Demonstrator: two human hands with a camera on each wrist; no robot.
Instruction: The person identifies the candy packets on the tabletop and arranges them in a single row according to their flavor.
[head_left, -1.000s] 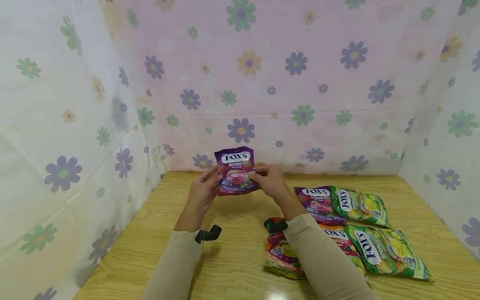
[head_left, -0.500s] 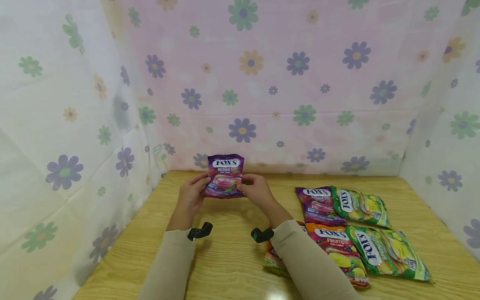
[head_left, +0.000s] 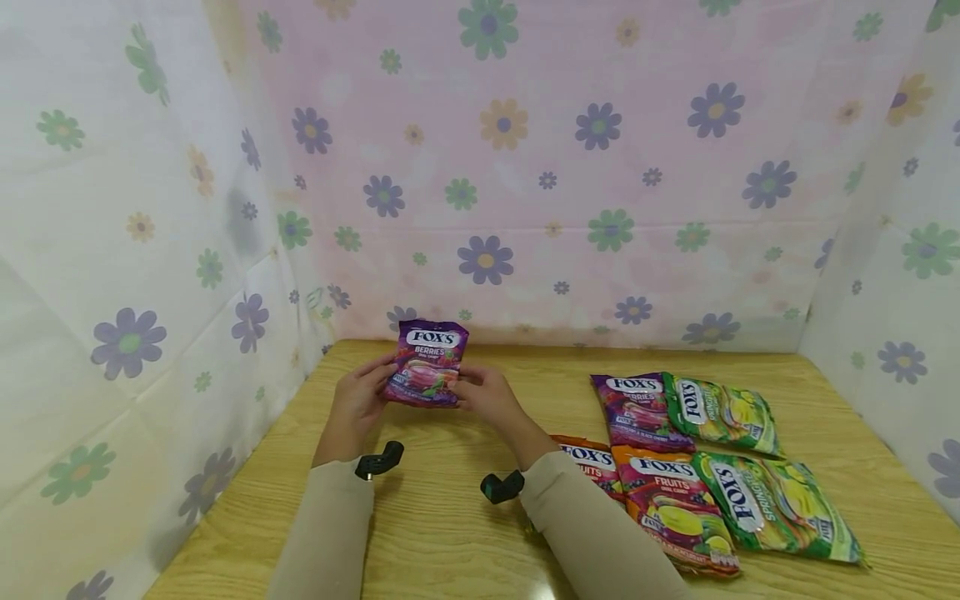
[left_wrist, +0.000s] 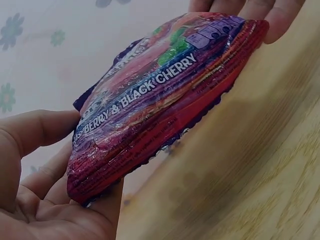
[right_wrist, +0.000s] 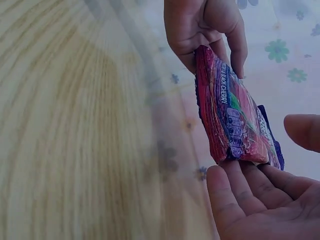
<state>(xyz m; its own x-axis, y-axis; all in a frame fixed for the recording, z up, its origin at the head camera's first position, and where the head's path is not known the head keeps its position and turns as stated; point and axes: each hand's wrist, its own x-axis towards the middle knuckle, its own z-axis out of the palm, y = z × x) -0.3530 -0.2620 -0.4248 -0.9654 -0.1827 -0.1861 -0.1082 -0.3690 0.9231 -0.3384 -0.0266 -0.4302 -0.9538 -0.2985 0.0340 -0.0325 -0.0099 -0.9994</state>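
A purple Fox's Berries candy bag point(head_left: 427, 364) is held up above the far left part of the table, its printed front facing me. My left hand point(head_left: 362, 400) grips its left edge. In the left wrist view the thumb of the left hand point(left_wrist: 37, 127) lies on the bag's front, with fingers behind. At the bag's right edge is my right hand point(head_left: 487, 404). The right wrist view shows straight fingers of the right hand point(right_wrist: 265, 200) touching the candy bag point(right_wrist: 232, 110), while its thumb stands apart from it.
On the right of the wooden table point(head_left: 442, 533) lie another purple Berries bag point(head_left: 641, 412), two green bags, one far point(head_left: 723, 412) and one near point(head_left: 780, 504), and an orange Fruits bag point(head_left: 675, 508). Another Fruits bag point(head_left: 592, 462) is partly under the right forearm. Flowered cloth point(head_left: 555, 208) surrounds the table.
Both hands have moved left and down toward the table with the purple candy bag. More of the orange Fruits bags shows as the right forearm shifts left.
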